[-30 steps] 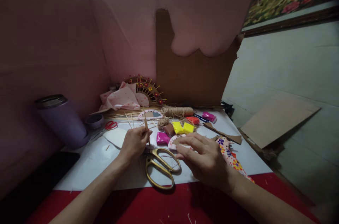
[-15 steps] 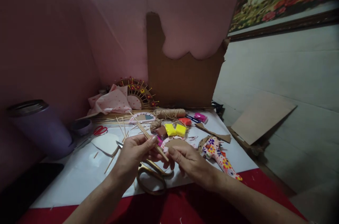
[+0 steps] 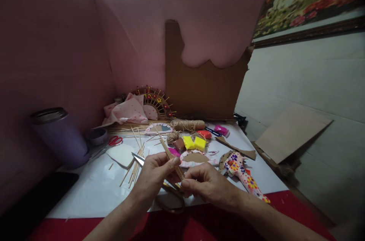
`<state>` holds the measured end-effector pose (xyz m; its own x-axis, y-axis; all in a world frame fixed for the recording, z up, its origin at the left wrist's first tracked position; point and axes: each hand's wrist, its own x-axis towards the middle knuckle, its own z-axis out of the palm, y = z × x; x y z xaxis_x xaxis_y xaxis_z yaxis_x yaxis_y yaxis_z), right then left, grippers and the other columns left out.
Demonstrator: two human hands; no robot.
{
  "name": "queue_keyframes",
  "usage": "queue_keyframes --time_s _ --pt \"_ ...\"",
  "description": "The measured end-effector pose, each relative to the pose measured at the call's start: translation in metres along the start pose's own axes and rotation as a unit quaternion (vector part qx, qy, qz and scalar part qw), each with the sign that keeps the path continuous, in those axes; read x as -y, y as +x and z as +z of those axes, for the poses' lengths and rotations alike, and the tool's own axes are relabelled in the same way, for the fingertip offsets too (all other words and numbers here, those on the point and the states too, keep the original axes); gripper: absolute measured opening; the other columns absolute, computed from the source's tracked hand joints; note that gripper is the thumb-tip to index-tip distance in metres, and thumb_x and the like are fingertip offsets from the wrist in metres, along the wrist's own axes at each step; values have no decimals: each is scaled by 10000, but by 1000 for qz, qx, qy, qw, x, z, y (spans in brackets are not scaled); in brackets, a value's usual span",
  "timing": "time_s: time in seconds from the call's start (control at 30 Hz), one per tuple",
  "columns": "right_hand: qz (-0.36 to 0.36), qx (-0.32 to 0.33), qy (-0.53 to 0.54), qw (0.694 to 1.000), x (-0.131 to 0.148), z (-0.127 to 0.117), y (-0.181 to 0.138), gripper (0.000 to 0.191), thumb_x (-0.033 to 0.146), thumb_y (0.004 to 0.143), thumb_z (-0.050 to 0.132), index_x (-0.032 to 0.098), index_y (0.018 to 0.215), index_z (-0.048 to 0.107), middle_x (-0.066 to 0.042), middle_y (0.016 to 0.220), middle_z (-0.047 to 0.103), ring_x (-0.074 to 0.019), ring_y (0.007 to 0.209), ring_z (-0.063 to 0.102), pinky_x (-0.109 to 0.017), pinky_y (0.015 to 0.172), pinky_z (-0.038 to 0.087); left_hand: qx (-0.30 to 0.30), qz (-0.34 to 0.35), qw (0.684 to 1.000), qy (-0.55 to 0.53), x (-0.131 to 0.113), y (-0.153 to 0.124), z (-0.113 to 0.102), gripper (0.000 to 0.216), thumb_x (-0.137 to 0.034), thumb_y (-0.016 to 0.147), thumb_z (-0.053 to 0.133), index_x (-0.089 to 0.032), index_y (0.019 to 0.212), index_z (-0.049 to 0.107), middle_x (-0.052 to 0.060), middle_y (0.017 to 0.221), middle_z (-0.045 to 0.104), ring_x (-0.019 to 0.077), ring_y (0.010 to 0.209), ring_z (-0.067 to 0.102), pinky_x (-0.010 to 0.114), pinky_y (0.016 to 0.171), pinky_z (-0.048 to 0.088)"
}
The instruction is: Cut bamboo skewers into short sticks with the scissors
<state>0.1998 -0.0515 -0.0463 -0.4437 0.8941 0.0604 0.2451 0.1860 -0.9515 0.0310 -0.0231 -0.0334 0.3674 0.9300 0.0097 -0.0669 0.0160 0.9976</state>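
My left hand (image 3: 155, 177) is closed around a few thin bamboo sticks (image 3: 170, 154) that point up and away from me. My right hand (image 3: 205, 184) pinches the lower end of the same sticks, just right of the left hand. Both hands hover above gold-handled scissors (image 3: 168, 200) lying on the white sheet (image 3: 94, 191); the blade tip (image 3: 137, 157) shows left of my left hand. A pink-edged cardboard arch (image 3: 196, 158) lies just beyond my hands. More loose sticks (image 3: 133, 168) lie to the left.
A purple tumbler (image 3: 58, 136) stands at the left, with red scissors (image 3: 114, 141) and a small lid beside it. Clay blocks (image 3: 194, 143), twine (image 3: 186, 124), a flowered fabric piece (image 3: 245, 177) and a stick-studded half wheel (image 3: 155, 101) lie beyond. Pink cardboard walls (image 3: 137, 39) enclose the back and left.
My left hand lifted sticks off the table and brought them toward me. My right hand left the cardboard arch and came over to grip the sticks' lower end.
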Motion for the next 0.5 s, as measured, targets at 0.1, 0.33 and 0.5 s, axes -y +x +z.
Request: queue_keyframes --time_s 0.1,0.33,0.5 --pt "-6 -14 -22 1000 -1 2 0 254 271 815 552 122 643 664 24 555 521 -70 525 400 -187 493 299 -12 20 1000 -16 0 0 -2 269 -382 723 653 -127 637 650 24 523 606 80 441 470 191 444 354" --pt "0 -23 -35 999 1 10 -1 295 329 826 549 129 648 672 31 536 477 -76 517 363 -194 483 280 -50 15 985 -167 -2 1 -7 296 -406 668 703 -128 759 657 45 639 665 52 427 450 175 429 331" --pt "7 -16 -6 1000 6 12 -2 326 377 815 561 127 632 662 31 530 456 -74 505 355 -190 456 253 -46 17 980 -191 -3 0 -6 311 -418 676 695 -122 759 647 44 613 664 46 410 442 166 419 307"
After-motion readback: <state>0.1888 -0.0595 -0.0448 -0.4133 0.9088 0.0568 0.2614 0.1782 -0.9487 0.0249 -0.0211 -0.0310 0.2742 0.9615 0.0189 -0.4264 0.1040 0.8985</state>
